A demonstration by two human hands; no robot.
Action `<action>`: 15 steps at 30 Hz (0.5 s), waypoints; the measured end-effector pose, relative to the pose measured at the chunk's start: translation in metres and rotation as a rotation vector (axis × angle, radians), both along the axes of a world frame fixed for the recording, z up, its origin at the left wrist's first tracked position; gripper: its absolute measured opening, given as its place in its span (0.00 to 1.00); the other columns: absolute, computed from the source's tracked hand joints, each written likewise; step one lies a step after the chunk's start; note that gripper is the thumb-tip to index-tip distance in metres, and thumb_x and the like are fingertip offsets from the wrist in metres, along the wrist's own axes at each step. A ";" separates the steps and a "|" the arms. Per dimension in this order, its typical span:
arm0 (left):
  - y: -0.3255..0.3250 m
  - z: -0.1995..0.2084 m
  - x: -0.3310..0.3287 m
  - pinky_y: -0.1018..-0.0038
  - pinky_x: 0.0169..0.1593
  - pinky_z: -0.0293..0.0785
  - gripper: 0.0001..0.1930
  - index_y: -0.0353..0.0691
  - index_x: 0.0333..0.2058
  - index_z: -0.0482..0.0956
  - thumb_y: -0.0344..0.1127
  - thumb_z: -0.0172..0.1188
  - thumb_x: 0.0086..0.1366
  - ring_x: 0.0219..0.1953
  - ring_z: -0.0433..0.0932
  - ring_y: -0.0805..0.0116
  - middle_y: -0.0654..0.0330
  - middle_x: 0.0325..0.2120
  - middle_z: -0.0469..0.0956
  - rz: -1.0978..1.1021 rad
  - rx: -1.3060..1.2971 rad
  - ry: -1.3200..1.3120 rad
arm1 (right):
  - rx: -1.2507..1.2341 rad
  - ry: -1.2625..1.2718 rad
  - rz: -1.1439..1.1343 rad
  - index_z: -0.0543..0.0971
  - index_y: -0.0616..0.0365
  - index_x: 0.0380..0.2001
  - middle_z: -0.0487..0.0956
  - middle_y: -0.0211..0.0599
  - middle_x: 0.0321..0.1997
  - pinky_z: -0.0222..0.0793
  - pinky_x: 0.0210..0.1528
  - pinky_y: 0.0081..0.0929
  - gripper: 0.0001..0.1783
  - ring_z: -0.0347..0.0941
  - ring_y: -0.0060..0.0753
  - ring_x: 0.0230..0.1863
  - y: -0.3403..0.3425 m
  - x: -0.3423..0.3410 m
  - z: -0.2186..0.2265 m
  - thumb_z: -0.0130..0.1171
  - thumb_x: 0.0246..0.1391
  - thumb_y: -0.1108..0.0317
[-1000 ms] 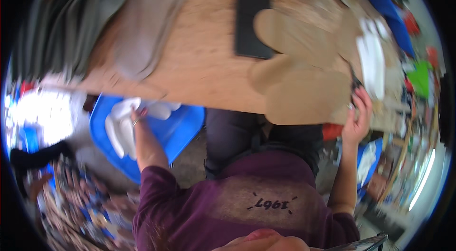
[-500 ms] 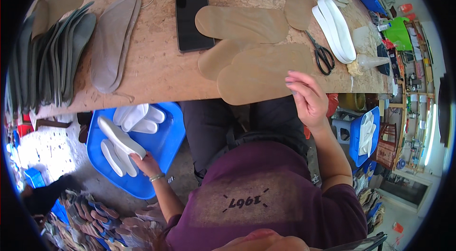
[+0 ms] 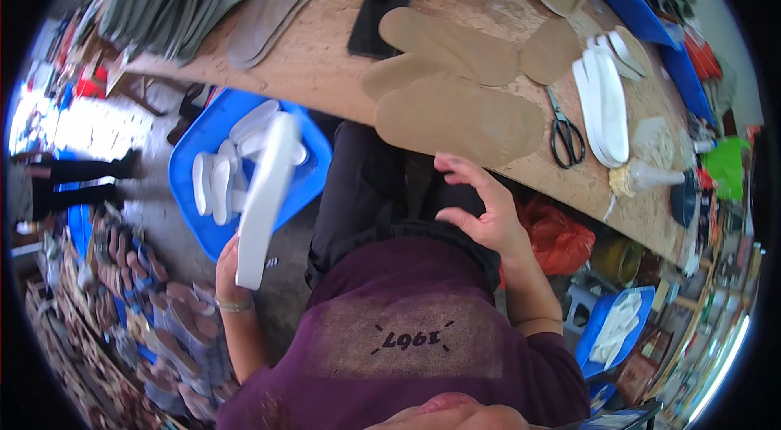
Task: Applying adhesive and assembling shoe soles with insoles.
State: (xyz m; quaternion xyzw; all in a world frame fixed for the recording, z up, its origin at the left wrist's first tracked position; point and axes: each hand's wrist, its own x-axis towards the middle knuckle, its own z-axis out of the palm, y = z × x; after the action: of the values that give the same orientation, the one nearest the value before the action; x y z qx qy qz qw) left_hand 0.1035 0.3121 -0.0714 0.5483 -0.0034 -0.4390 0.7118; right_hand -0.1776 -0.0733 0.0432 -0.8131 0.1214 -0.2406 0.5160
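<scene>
In my left hand (image 3: 230, 274) is a long white shoe sole (image 3: 267, 206), raised on end above the blue tub (image 3: 316, 183). More white soles (image 3: 218, 190) lie in that tub. My right hand (image 3: 488, 214) hangs free before the table edge, fingers apart and curved, holding nothing. Closest to it on the table is a tan insole (image 3: 464, 121), overlapping another tan insole (image 3: 399, 74) on its left. Beyond them lies a further tan insole (image 3: 451, 39). Black-handled scissors (image 3: 567, 144) rest to their right, beside a pair of white soles (image 3: 602, 109).
A black phone (image 3: 380, 19) lies behind the insoles. Grey insoles (image 3: 175, 3) are stacked at the far left. A clear nozzle bottle (image 3: 651, 178) lies by the right edge. Below stand a red bag (image 3: 557, 239) and a second blue tub (image 3: 643, 308). Someone's dark-trousered legs (image 3: 81, 178) show at left.
My left hand has lifted a white sole out of the blue tub, toward my body. My right hand has drawn back from the tan insole, off the table edge. The whole view has turned.
</scene>
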 end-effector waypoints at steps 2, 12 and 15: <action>-0.047 0.069 -0.029 0.76 0.38 0.77 0.27 0.24 0.53 0.70 0.39 0.59 0.61 0.34 0.80 0.70 0.54 0.38 0.80 -0.220 0.117 0.028 | 0.116 -0.150 0.005 0.68 0.59 0.58 0.72 0.52 0.58 0.70 0.54 0.38 0.38 0.69 0.47 0.60 0.008 0.003 -0.006 0.71 0.41 0.75; -0.259 0.067 -0.059 0.76 0.31 0.76 0.20 0.31 0.51 0.73 0.42 0.47 0.72 0.28 0.79 0.73 0.55 0.31 0.80 -1.294 -0.436 0.826 | 0.573 -0.469 -0.419 0.68 0.66 0.54 0.79 0.46 0.46 0.73 0.52 0.36 0.34 0.78 0.39 0.45 -0.031 -0.099 -0.038 0.70 0.48 0.60; -0.282 0.095 -0.062 0.75 0.31 0.73 0.12 0.35 0.42 0.77 0.37 0.51 0.70 0.27 0.78 0.69 0.54 0.30 0.78 -0.711 -0.157 -0.771 | 0.622 -0.474 -0.457 0.63 0.65 0.61 0.74 0.46 0.56 0.68 0.60 0.43 0.35 0.72 0.42 0.57 -0.055 -0.102 -0.039 0.64 0.53 0.64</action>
State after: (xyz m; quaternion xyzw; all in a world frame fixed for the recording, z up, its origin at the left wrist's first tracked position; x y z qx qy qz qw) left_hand 0.0413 0.0303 0.0239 0.5801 -0.4835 -0.4182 0.5048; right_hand -0.2793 -0.1284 0.0039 -0.4939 0.2428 -0.4800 0.6831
